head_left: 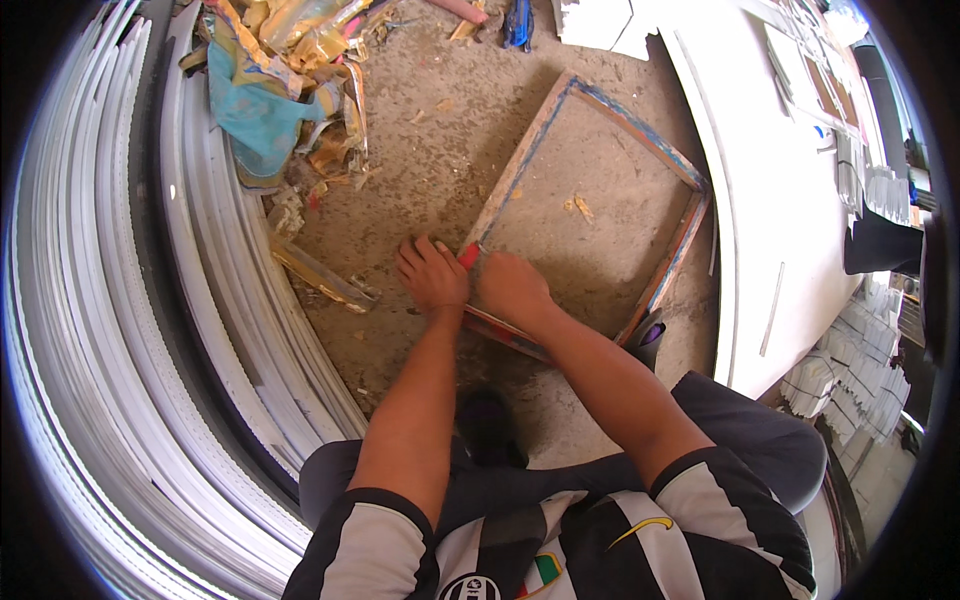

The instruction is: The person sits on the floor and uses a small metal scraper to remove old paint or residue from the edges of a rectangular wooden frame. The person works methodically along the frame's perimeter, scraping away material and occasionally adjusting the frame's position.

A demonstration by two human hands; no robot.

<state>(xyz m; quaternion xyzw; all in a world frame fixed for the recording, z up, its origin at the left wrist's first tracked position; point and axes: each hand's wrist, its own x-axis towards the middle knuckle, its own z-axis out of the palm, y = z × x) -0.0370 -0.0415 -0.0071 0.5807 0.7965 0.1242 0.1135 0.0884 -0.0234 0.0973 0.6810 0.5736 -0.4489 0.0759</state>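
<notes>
A four-sided wooden frame (520,172) with blue and red paint stains lies on the concrete floor in front of me. At its near left corner, my left hand (432,274) lies with its fingers apart, the palm down against the corner. My right hand (512,290) is closed in a fist just inside that corner, above the frame's near side. Between the two hands shows a small red piece (468,256), touching or very near the right fist. Whatever the fist grips is mostly hidden by the fingers.
Long white sheets (215,260) are stacked along the left. Torn scraps and a teal cloth (255,115) lie heaped at the far left, a wood strip (325,278) below them. A blue tool (518,25) rests at the back. A large white panel (775,230) stands on the right.
</notes>
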